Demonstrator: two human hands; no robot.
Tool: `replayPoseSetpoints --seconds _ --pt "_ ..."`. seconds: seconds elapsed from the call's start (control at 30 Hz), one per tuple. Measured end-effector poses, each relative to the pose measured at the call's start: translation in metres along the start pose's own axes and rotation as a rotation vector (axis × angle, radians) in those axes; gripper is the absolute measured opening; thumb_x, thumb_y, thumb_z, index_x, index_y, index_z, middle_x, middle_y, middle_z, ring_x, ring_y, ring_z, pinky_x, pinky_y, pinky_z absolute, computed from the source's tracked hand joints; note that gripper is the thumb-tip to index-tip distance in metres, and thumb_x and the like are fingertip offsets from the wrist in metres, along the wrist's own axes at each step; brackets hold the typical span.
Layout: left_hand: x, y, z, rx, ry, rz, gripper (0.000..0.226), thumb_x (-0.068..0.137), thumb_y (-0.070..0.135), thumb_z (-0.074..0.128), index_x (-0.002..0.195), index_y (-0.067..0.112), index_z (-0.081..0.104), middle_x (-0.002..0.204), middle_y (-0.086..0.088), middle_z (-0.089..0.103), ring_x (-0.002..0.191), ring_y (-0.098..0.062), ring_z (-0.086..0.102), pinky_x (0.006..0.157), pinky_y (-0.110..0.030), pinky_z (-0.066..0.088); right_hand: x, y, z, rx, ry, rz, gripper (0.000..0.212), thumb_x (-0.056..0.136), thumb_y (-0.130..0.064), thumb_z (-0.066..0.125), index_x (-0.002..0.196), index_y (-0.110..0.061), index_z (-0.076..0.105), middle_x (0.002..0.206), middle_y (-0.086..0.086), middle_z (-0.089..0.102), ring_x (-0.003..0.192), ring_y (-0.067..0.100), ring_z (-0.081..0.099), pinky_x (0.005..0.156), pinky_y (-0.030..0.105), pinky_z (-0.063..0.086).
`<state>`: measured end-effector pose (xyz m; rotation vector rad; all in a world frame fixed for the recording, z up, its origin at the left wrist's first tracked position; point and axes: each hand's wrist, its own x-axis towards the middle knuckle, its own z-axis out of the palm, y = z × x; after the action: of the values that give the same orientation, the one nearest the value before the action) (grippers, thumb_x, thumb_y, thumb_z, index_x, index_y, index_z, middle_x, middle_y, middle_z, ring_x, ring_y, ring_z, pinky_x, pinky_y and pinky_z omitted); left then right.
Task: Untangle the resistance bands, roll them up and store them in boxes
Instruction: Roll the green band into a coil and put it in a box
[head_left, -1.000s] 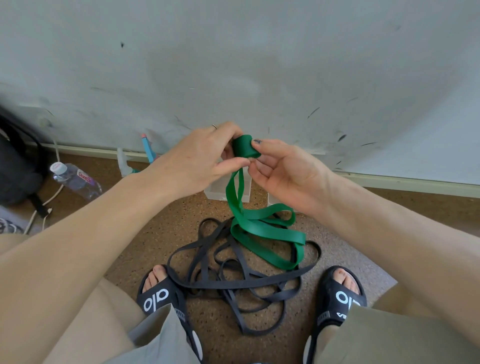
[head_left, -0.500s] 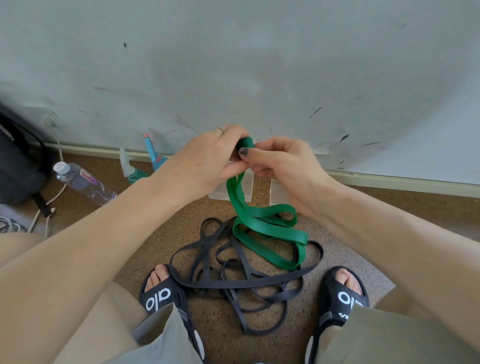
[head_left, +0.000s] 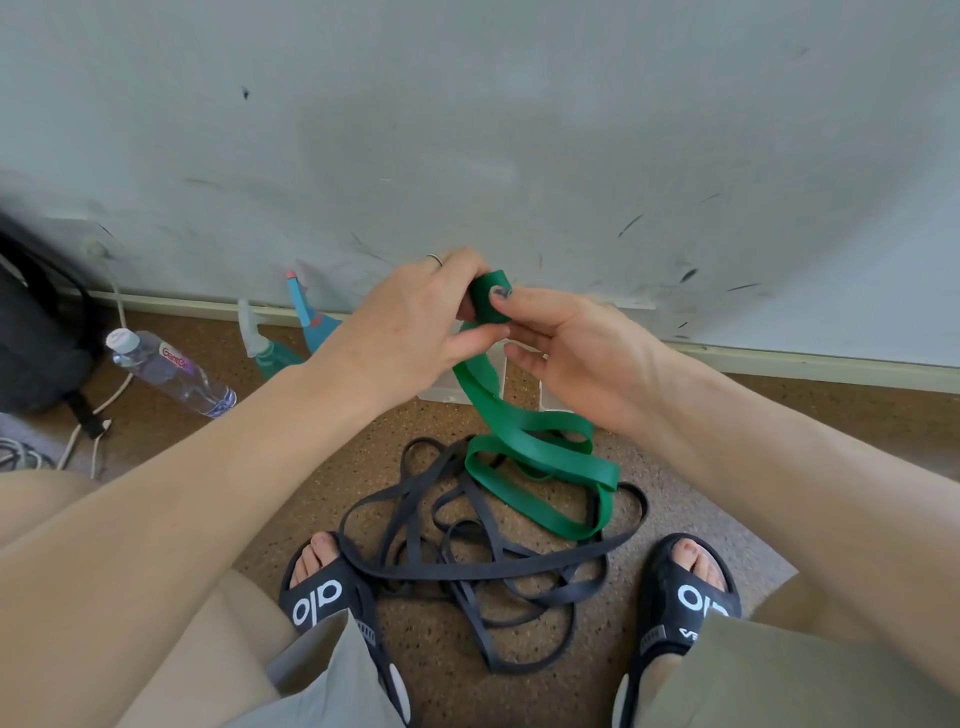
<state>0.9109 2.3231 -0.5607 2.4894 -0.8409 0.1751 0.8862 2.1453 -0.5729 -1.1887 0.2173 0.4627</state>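
Note:
A green resistance band (head_left: 540, 457) hangs from a small tight roll held up between both hands near the wall. My left hand (head_left: 410, 332) grips the roll from the left with curled fingers and thumb. My right hand (head_left: 571, 348) pinches the roll from the right, thumb on top. The band's loose end lies looped on the floor. A tangle of dark grey bands (head_left: 467, 561) lies on the speckled floor between my feet. Two clear boxes (head_left: 447, 389) stand behind the hands, mostly hidden.
A water bottle (head_left: 166, 371) lies on the floor at the left. Two spray bottles (head_left: 306, 322) lean by the skirting board. A black bag (head_left: 36, 332) and white cables sit at the far left. My sandalled feet (head_left: 680, 592) flank the bands.
The roll has been turned further between the hands, and my right thumb now sits on top of it. The hanging green loops have shifted slightly.

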Motion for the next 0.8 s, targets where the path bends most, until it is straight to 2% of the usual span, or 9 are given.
replayPoseSetpoints --seconds 0.07,0.17,0.27,0.37,0.43,0.57,0.67,0.73,0.8 --pt "0.0 0.0 0.001 -0.006 0.01 0.009 0.037 0.089 0.04 0.064 0.109 0.009 0.059 0.093 0.0 0.063 0.083 -0.015 0.059 0.074 -0.031 0.05 0.0 -0.001 -0.001 0.0 0.023 0.004 0.013 0.093 -0.018 0.071 0.104 -0.012 0.073 0.098 0.001 0.067 0.089 0.01 0.057 0.086 0.027 0.046" --pt "0.001 -0.002 -0.001 -0.009 0.038 0.005 0.034 0.09 0.034 0.068 0.112 0.009 0.06 0.093 0.001 0.062 0.083 -0.013 0.057 0.076 -0.032 0.05 0.0 -0.004 -0.001 0.01 0.018 0.005 0.005 0.094 -0.018 0.069 0.096 -0.013 0.071 0.08 -0.003 0.065 0.079 0.009 0.059 0.083 0.026 0.048" --pt "0.001 -0.002 -0.002 -0.051 0.055 -0.014 0.035 0.089 0.035 0.072 0.113 0.011 0.061 0.092 0.003 0.061 0.084 -0.011 0.057 0.081 -0.034 0.052 -0.001 -0.005 -0.002 0.029 0.016 -0.01 0.01 0.095 -0.017 0.068 0.1 -0.01 0.069 0.079 -0.001 0.065 0.077 0.01 0.061 0.084 0.025 0.051" --pt "0.001 0.001 -0.001 -0.099 0.082 -0.054 0.038 0.087 0.037 0.075 0.113 0.013 0.062 0.091 0.001 0.063 0.087 -0.016 0.06 0.083 -0.04 0.053 -0.003 -0.007 -0.001 0.078 -0.016 -0.016 0.007 0.097 -0.018 0.064 0.094 -0.012 0.066 0.073 -0.003 0.062 0.075 0.01 0.061 0.086 0.026 0.05" --pt "0.002 0.003 -0.003 -0.142 0.099 -0.073 0.039 0.086 0.038 0.076 0.113 0.013 0.063 0.092 0.0 0.065 0.088 -0.016 0.062 0.084 -0.038 0.052 -0.005 -0.008 0.001 0.127 -0.038 -0.001 0.01 0.098 -0.02 0.062 0.091 -0.014 0.066 0.07 -0.005 0.06 0.073 0.009 0.061 0.087 0.026 0.05" --pt "0.003 0.004 -0.008 -0.159 0.1 -0.069 0.033 0.087 0.035 0.074 0.111 0.015 0.064 0.09 0.001 0.065 0.087 -0.014 0.061 0.084 -0.038 0.052 -0.008 -0.01 0.003 0.176 -0.088 0.015 0.003 0.098 -0.021 0.061 0.099 -0.019 0.061 0.079 -0.003 0.069 0.079 0.009 0.067 0.093 0.027 0.051" --pt "0.003 0.003 -0.012 -0.095 0.069 -0.029 0.028 0.088 0.033 0.072 0.107 0.015 0.064 0.084 0.003 0.062 0.082 -0.013 0.059 0.08 -0.039 0.051 -0.01 -0.006 0.004 0.2 -0.089 -0.015 0.016 0.095 -0.018 0.066 0.09 -0.023 0.052 0.085 0.0 0.07 0.082 0.013 0.068 0.098 0.034 0.049" --pt "0.003 0.001 -0.016 -0.024 0.018 0.005 0.026 0.089 0.034 0.071 0.106 0.016 0.063 0.083 0.004 0.059 0.078 -0.013 0.057 0.075 -0.039 0.051 -0.009 0.0 0.006 0.122 -0.035 -0.077 0.017 0.097 -0.015 0.066 0.09 -0.021 0.052 0.089 0.004 0.069 0.087 0.017 0.067 0.096 0.037 0.051" --pt "0.004 0.0 -0.019 0.066 -0.034 0.047 0.025 0.09 0.033 0.07 0.105 0.015 0.063 0.083 0.003 0.057 0.076 -0.016 0.056 0.07 -0.04 0.05 -0.008 0.003 0.009 -0.129 0.11 -0.16 0.015 0.099 -0.016 0.066 0.09 -0.016 0.054 0.091 0.008 0.069 0.088 0.018 0.065 0.093 0.04 0.054"
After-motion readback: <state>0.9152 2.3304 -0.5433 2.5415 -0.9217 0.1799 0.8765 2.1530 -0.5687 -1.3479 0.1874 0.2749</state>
